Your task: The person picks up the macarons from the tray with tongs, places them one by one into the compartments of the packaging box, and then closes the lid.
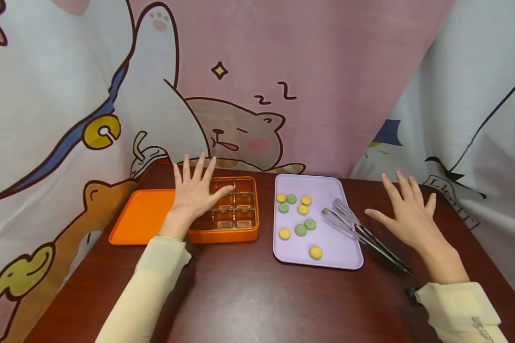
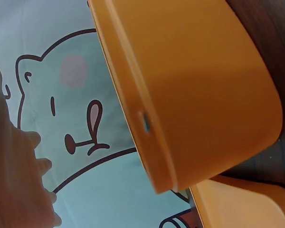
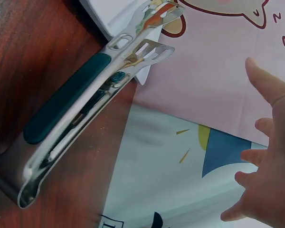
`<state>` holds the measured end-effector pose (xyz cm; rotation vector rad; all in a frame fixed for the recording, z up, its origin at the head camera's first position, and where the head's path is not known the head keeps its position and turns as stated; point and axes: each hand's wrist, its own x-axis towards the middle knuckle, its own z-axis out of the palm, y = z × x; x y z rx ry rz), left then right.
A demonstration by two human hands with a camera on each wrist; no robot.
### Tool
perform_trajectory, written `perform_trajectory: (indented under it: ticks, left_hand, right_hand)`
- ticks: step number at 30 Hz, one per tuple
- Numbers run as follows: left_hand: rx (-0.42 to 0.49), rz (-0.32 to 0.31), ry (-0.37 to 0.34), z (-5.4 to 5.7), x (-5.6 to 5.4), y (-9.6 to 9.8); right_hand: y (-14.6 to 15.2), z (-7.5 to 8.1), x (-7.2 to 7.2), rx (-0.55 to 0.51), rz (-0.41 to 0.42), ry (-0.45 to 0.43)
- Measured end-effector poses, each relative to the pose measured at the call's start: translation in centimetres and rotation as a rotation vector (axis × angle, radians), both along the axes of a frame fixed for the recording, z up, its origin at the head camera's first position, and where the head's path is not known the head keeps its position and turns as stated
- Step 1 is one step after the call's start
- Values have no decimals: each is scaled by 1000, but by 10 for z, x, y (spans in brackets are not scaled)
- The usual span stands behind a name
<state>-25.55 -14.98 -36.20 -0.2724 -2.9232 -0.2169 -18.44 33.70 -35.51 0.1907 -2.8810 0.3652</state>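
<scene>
Above the orange divided box point(image 1: 224, 236), my left hand point(image 1: 193, 193) is held with its fingers spread, and it covers part of the box's clear compartments. In the left wrist view the box's outer wall point(image 2: 204, 95) stands close, with the hand's fingers at the left edge, apart from it. My right hand point(image 1: 412, 219) hovers with spread fingers beside the metal tongs point(image 1: 375, 243), holding nothing. The tongs lie with their tips on the lilac tray point(image 1: 317, 183) and their dark-green-gripped handles point(image 3: 66, 99) over the table. Several yellow point(image 1: 315, 252) and green round pieces point(image 1: 301, 230) lie on the tray.
A flat orange lid or tray point(image 1: 141, 216) lies left of the box, partly behind the left arm. Everything stands on a dark reddish-brown table point(image 1: 249, 295). A curtain with cartoon animals point(image 1: 326, 85) hangs around the table's back and sides.
</scene>
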Motion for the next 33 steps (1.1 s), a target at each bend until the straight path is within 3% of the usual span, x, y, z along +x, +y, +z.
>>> perform_trajectory:
  ticks: [18,25,33]
  left_hand:
    - [62,13,1,-7,10,-21]
    - [83,14,24,-5,9,-31]
    - [101,7,-17,-15,19,-41]
  right_hand:
    - [13,-26,6,-69,15,1]
    - [20,-27,5,-71,7,9]
    - [27,-50,23,-121,51,-2]
